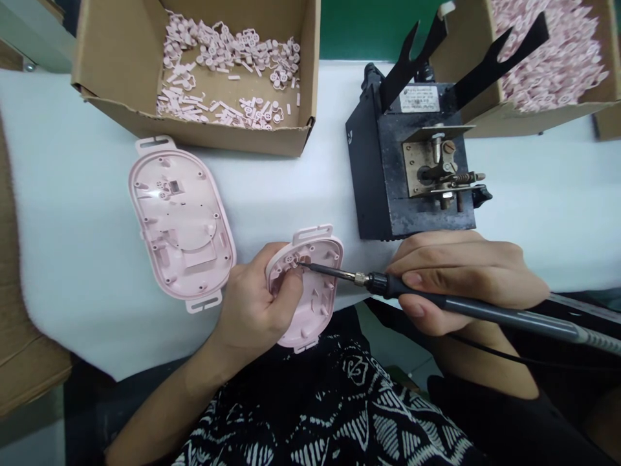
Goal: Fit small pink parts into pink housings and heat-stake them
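My left hand [262, 294] grips a pink plastic housing shell [317, 304] by its left side, with the thumb inside near a cluster of small pink parts [291, 260]. The shell is tilted at the table's front edge, its hollow side towards me. In my right hand [466, 278] is a soldering iron [436, 301], held like a pen. Its dark tip points left and meets the small parts by my left thumb; whether it touches them I cannot tell. A second pink shell [189, 194] lies hollow side up on the table to the left.
A cardboard box [204, 133] with many small pink parts stands at the back left. Behind my right hand sits a black metal machine [373, 168] with two forked arms. Another cardboard box [485, 116] of pink pieces is at the back right. White sheeting [68, 226] covers the table.
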The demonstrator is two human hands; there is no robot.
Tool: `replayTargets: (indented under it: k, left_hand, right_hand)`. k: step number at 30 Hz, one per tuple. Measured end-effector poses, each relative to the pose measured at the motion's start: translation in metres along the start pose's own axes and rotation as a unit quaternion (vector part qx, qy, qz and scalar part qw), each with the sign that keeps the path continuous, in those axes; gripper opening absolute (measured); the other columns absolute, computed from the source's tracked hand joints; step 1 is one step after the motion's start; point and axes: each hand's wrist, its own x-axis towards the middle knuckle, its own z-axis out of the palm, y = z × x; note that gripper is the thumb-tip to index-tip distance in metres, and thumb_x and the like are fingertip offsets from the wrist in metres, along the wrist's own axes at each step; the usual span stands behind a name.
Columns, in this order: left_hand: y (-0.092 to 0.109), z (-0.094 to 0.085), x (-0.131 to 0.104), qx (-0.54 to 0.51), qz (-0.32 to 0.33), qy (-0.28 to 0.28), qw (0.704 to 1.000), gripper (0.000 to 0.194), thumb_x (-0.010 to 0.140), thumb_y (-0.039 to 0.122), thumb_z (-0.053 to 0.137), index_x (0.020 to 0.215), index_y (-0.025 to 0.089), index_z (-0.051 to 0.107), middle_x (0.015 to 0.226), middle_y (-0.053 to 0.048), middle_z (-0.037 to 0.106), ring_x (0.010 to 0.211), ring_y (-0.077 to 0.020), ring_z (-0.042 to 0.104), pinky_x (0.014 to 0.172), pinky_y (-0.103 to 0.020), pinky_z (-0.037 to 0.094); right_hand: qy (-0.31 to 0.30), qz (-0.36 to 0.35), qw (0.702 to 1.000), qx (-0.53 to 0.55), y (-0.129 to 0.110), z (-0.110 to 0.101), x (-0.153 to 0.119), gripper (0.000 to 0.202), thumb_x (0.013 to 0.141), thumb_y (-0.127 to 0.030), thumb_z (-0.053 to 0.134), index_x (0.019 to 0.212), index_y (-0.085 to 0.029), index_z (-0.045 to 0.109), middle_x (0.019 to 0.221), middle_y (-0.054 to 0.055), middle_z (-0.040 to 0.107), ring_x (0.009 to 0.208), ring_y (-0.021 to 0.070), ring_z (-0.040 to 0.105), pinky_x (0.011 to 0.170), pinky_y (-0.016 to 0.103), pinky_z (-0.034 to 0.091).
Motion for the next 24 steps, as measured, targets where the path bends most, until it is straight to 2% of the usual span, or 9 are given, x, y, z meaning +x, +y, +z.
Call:
replayTargets:
  k: [11,24]
  left_hand:
    - [-0.0003,-0.0004,-0.0002,0.004,0.015,0.001,1.0,0.011,0.092,0.022,0.06,0.099,0.023,0.068,0.063,0.006,0.057,0.051,-0.0087,0.052,0.044,-0.021,0.042]
    - [0.0,-0.0002,0.0007,0.002,0.017,0.003,1.0,0.011,0.092,0.022,0.06,0.099,0.024,0.067,0.061,0.007,0.055,0.049,-0.0079,0.05,0.042,-0.021,0.04]
  right_hand:
    - [0.0,-0.015,1.0,0.009,0.002,0.0003,-0.0005,0.021,0.071,0.001,0.069,0.082,-0.015,0.061,0.065,0.002,0.064,0.052,0.0154,0.064,0.045,0.027,0.056]
    - [-0.003,-0.011,1.0,0.009,0.0034,-0.0023,0.0023,0.017,0.077,-0.006,0.07,0.082,-0.019,0.06,0.063,0.0,0.065,0.049,0.0147,0.063,0.042,0.026,0.055]
